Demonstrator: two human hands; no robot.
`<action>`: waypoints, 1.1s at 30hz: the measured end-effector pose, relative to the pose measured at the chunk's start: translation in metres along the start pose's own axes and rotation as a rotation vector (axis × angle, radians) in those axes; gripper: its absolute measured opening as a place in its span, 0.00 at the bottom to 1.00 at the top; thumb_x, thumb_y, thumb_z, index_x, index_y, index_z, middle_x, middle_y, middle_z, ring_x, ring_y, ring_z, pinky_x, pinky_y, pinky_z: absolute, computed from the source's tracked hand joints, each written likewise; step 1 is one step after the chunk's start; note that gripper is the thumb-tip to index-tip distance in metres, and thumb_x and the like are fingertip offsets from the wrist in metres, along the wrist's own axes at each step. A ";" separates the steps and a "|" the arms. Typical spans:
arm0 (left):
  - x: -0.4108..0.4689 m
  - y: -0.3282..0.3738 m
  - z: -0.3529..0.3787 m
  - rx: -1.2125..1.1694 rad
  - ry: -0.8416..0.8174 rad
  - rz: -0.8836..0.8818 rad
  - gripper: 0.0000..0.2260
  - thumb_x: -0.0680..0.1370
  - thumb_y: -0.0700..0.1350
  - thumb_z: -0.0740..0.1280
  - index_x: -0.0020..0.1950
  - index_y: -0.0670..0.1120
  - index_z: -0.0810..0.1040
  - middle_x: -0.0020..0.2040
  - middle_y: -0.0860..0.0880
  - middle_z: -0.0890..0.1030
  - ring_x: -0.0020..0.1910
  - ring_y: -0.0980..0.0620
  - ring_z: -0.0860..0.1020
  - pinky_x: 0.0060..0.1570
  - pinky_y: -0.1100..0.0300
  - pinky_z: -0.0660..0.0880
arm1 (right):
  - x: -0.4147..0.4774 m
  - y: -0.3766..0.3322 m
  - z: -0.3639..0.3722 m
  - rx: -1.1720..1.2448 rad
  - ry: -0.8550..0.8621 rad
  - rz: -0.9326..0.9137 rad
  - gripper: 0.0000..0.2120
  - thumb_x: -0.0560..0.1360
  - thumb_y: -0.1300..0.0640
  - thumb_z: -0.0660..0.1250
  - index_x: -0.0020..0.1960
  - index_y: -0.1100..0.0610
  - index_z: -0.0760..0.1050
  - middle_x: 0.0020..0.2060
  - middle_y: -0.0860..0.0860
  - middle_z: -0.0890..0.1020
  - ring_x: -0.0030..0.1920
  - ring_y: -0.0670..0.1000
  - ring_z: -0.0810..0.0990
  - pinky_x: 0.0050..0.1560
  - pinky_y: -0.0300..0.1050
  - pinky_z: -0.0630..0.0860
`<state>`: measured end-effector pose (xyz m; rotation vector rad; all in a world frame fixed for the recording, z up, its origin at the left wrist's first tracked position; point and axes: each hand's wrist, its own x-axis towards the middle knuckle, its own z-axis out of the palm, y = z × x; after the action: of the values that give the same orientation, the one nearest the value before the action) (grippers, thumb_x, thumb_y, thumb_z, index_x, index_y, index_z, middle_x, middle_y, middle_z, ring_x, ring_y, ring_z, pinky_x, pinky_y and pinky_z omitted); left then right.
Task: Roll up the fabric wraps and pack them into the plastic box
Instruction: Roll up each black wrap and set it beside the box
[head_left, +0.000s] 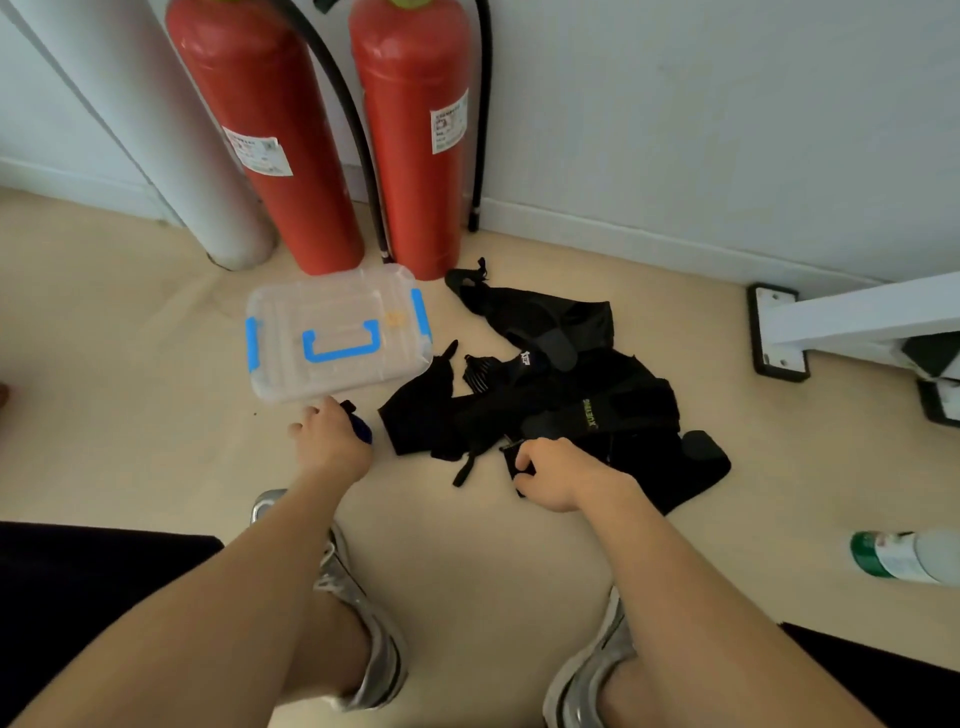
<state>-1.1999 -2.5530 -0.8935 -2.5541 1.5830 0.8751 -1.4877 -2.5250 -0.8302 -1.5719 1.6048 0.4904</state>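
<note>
Two red fire extinguishers (270, 130) are stood against the wall at upper left. Centre frame, a lidded clear plastic box (335, 335) with blue latches is set on the floor, beside a heap of black fabric wraps (561, 395). A dark blue object (361, 428) is clutched in the left hand (330, 441); the right hand's (550, 475) fingers are pinched on a wrap's edge.

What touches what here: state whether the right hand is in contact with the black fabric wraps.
Touching. The head view shows the right hand with its fingers curled around a black strap at the near edge of the fabric wraps pile.
</note>
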 end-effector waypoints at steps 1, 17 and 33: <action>0.002 0.000 0.002 -0.120 0.033 -0.072 0.25 0.77 0.41 0.75 0.72 0.41 0.70 0.68 0.36 0.74 0.68 0.35 0.73 0.71 0.47 0.69 | 0.003 0.006 0.004 0.010 -0.009 0.015 0.12 0.86 0.52 0.66 0.68 0.53 0.79 0.58 0.53 0.82 0.56 0.54 0.82 0.64 0.54 0.80; -0.028 0.038 0.068 -0.325 -0.314 -0.072 0.12 0.84 0.49 0.67 0.61 0.42 0.82 0.51 0.44 0.83 0.51 0.44 0.82 0.51 0.48 0.81 | 0.030 0.025 0.044 -0.220 0.436 -0.022 0.17 0.82 0.53 0.70 0.70 0.51 0.77 0.69 0.54 0.73 0.70 0.56 0.72 0.71 0.53 0.74; -0.013 0.091 0.092 -0.302 -0.215 0.244 0.12 0.84 0.47 0.67 0.46 0.40 0.82 0.42 0.44 0.83 0.45 0.40 0.84 0.49 0.48 0.82 | 0.034 0.065 0.090 -0.105 0.219 0.154 0.34 0.81 0.61 0.71 0.80 0.41 0.59 0.74 0.58 0.67 0.73 0.67 0.73 0.66 0.59 0.79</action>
<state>-1.3205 -2.5598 -0.9402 -2.3649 1.8408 1.4619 -1.5207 -2.4692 -0.9261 -1.6327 1.9030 0.5058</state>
